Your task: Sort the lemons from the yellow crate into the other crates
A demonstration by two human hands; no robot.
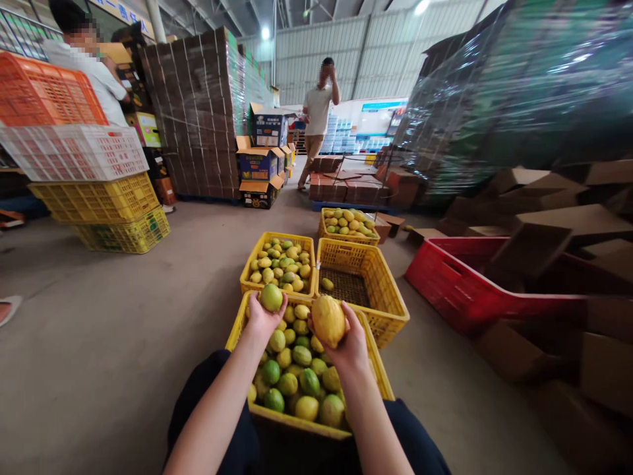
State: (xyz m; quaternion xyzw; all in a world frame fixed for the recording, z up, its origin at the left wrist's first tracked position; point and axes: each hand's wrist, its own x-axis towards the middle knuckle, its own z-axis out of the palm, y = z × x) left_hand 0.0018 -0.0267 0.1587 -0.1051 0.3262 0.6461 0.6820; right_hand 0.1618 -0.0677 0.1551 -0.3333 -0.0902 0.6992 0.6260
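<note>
My left hand is closed around a round yellow-green lemon. In my right hand sits a larger, bumpy yellow lemon, with the fingers wrapped about its sides. Both hands are above a yellow plastic crate between my knees, filled with green and yellow lemons. Just beyond it on the left stands a second yellow crate full of mostly yellow lemons. To its right, another yellow crate shows its dark bottom and holds a single lemon.
Farther ahead is one more lemon-filled crate. A red crate and loose cardboard boxes lie on the right. Stacked crates stand at left beside a person. Another person stands beyond, near a pallet of cartons.
</note>
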